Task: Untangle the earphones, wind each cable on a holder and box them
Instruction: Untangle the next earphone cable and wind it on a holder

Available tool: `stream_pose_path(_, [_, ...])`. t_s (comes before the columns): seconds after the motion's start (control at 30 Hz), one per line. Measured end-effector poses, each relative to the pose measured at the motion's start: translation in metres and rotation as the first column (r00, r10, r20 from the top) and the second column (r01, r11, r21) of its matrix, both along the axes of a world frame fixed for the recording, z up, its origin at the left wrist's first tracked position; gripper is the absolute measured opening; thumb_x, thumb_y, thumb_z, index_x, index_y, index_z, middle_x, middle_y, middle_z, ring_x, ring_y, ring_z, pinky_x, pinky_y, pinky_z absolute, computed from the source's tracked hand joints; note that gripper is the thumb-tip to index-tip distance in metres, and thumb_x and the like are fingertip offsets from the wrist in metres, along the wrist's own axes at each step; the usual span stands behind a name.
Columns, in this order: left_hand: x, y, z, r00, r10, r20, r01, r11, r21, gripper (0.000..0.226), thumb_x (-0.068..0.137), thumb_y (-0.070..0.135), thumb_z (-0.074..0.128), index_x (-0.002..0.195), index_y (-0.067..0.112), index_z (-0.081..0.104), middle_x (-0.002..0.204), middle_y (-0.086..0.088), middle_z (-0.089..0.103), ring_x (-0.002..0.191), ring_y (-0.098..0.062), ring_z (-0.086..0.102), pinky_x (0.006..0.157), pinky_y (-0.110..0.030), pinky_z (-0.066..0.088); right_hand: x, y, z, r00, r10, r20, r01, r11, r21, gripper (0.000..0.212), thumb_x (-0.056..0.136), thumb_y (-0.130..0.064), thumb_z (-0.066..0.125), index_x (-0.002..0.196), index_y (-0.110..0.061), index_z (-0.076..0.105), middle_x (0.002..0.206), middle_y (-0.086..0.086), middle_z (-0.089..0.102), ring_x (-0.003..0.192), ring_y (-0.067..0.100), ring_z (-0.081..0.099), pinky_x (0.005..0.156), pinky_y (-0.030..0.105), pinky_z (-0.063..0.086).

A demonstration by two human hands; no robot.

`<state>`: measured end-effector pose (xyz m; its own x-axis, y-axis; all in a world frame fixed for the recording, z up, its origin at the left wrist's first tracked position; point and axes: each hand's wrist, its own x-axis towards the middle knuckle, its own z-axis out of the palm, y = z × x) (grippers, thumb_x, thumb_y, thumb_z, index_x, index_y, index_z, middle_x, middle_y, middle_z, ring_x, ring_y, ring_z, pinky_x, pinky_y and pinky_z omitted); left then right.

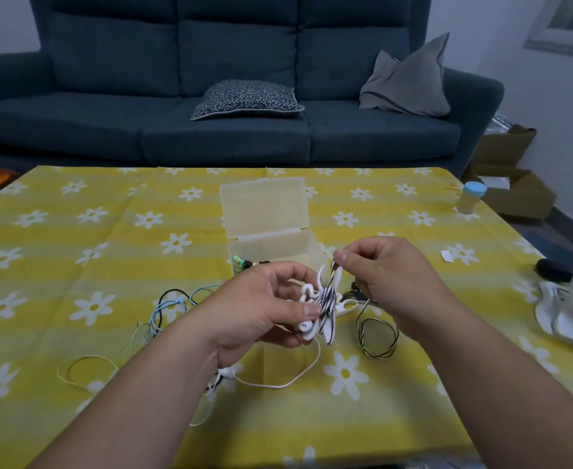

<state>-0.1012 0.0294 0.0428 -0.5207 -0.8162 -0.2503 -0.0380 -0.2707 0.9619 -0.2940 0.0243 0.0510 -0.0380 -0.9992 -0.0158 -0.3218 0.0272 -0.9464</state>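
Note:
My left hand (pixel 265 306) grips a white star-shaped cable holder (pixel 327 323) above the table, thumb pressed on its middle. A black-and-white striped cable (pixel 325 299) is wound round the holder's middle. My right hand (pixel 390 275) pinches that cable just above the holder. The rest of the striped cable (pixel 376 336) lies in loops on the cloth under my right wrist. A white earphone cable (pixel 278 384) trails below my left hand. Blue and black cables (pixel 170 306) lie tangled at the left. The translucent box (pixel 271 245) stands open behind my hands, its lid (pixel 265 204) tipped back.
A yellow daisy tablecloth (pixel 109 231) covers the table. A pale yellow cable loop (pixel 85 370) lies front left. A blue-capped jar (pixel 469 198) stands far right. White cloth and a dark object (pixel 566 299) sit at the right edge. A blue sofa (pixel 210 96) is behind.

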Motion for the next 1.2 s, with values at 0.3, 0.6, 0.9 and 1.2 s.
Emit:
stream_pose_path(0.3, [-0.001, -0.002, 0.002, 0.965, 0.22, -0.144, -0.211, 0.975, 0.073, 0.033, 0.076, 0.002, 0.07, 0.107, 0.01, 0.063, 0.08, -0.011, 0.067, 0.052, -0.018, 0.061, 0.048, -0.024, 0.052, 0.01, 0.008, -0.011, 0.97, 0.236, -0.062, -0.214, 0.946, 0.242, 0.051, 0.1, -0.024, 0.055, 0.05, -0.026, 0.065, 0.054, 0.0, 0.044, 0.051, 0.016, 0.035, 0.049, 0.026, 0.029])
stream_pose_path(0.6, [0.006, -0.01, -0.005, 0.901, 0.428, -0.073, -0.43, 0.903, -0.009, 0.021, 0.086, 0.002, 0.069, 0.098, 0.018, 0.064, 0.061, 0.003, 0.061, 0.05, -0.014, 0.061, 0.047, -0.023, 0.05, 0.026, 0.021, -0.001, 0.88, 0.475, -0.021, -0.441, 0.833, 0.335, 0.029, 0.101, -0.019, 0.052, 0.091, -0.003, 0.074, 0.056, 0.0, 0.05, 0.048, 0.012, 0.042, 0.051, 0.024, 0.034])
stream_pose_path(0.9, [0.0, -0.005, -0.006, 0.957, 0.285, 0.052, -0.276, 0.952, -0.13, 0.025, 0.083, -0.008, 0.07, 0.103, 0.005, 0.065, 0.093, -0.013, 0.064, 0.053, -0.018, 0.057, 0.048, -0.022, 0.047, 0.014, 0.013, 0.013, 0.968, 0.223, 0.115, -0.235, 0.966, 0.106, 0.026, 0.094, -0.011, 0.061, 0.073, -0.003, 0.072, 0.045, -0.001, 0.038, 0.046, 0.015, 0.027, 0.047, 0.026, 0.021])
stream_pose_path(1.2, [0.004, -0.002, 0.0, 0.996, 0.049, 0.08, -0.043, 0.997, -0.064, 0.025, 0.082, 0.0, 0.073, 0.102, 0.011, 0.063, 0.074, 0.001, 0.063, 0.058, -0.025, 0.059, 0.052, -0.025, 0.046, 0.0, 0.004, 0.007, 1.0, 0.009, 0.013, -0.009, 1.0, -0.009, 0.03, 0.083, -0.027, 0.078, 0.06, -0.013, 0.065, 0.049, -0.004, 0.033, 0.046, 0.013, 0.028, 0.054, 0.031, 0.031])
